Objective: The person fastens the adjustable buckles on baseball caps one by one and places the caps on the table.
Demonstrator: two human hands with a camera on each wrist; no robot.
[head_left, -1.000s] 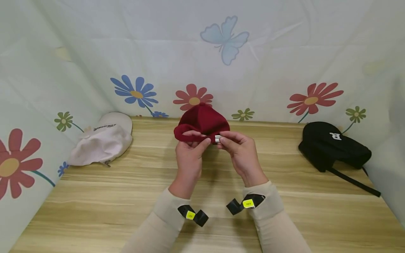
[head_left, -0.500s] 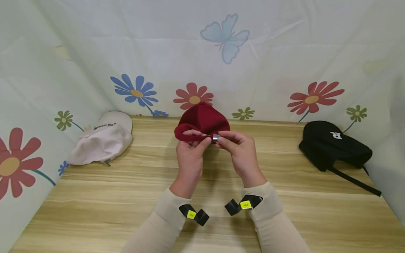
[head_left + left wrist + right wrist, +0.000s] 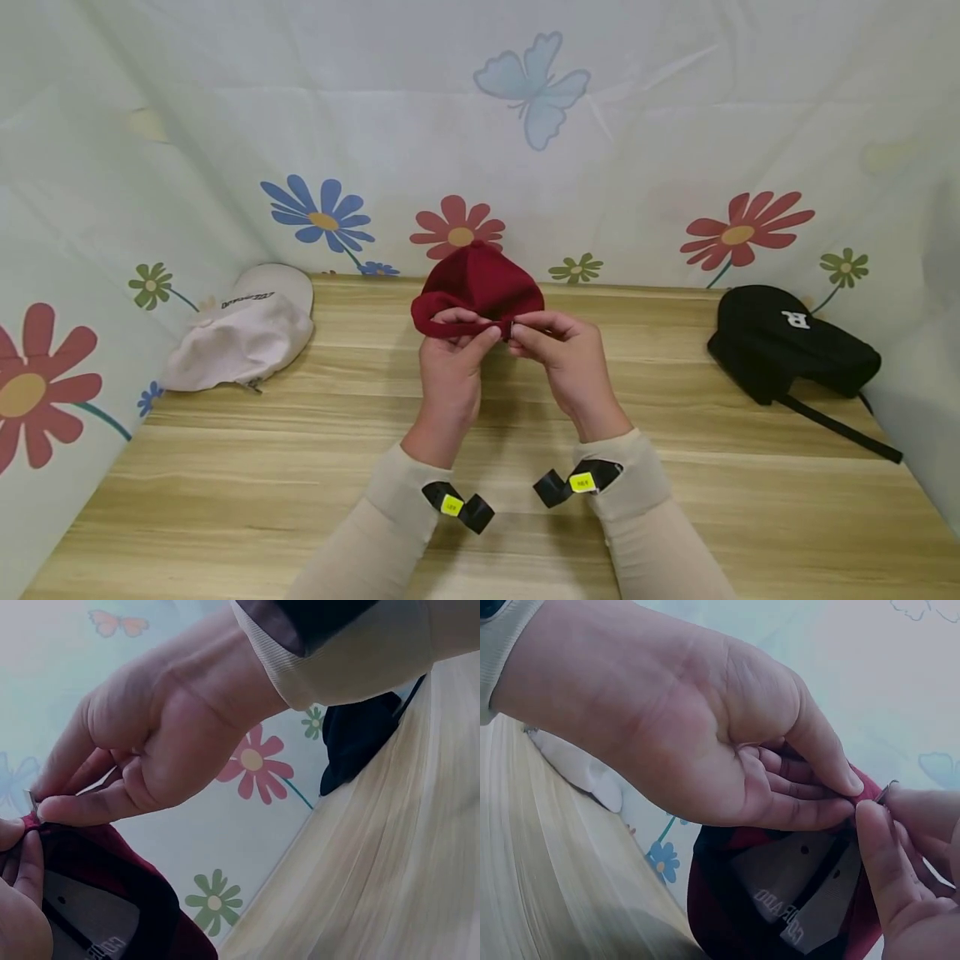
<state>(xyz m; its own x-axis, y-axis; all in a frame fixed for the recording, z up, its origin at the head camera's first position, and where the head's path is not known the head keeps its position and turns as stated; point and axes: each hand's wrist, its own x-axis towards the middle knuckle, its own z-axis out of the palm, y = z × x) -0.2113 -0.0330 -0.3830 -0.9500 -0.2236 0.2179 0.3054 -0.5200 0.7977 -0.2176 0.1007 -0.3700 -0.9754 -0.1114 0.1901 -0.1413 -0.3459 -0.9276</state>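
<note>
A dark red cap (image 3: 480, 279) is held up near the back of the table with its back strap toward me. My left hand (image 3: 452, 379) pinches the strap between thumb and fingers. My right hand (image 3: 577, 367) pinches the small metal buckle (image 3: 887, 791) on the strap, close beside the left fingertips. In the left wrist view the buckle (image 3: 31, 798) stands edge-on at the right hand's (image 3: 165, 735) fingertips. The right wrist view shows the left hand (image 3: 697, 742) and the cap's dark lining with pale lettering (image 3: 784, 919); fingers partly hide the strap.
A pale pink cap (image 3: 247, 333) lies on the wooden table (image 3: 262, 483) at the left. At the right lies a black cap (image 3: 787, 342) with a white letter and a long black strap (image 3: 840, 429). A flower-printed cloth (image 3: 637, 150) walls the back and sides.
The buckle has shifted slightly left toward the left fingertips. Its bright face has turned away and it now looks dark and narrow. Both hands stay nearly in place.
</note>
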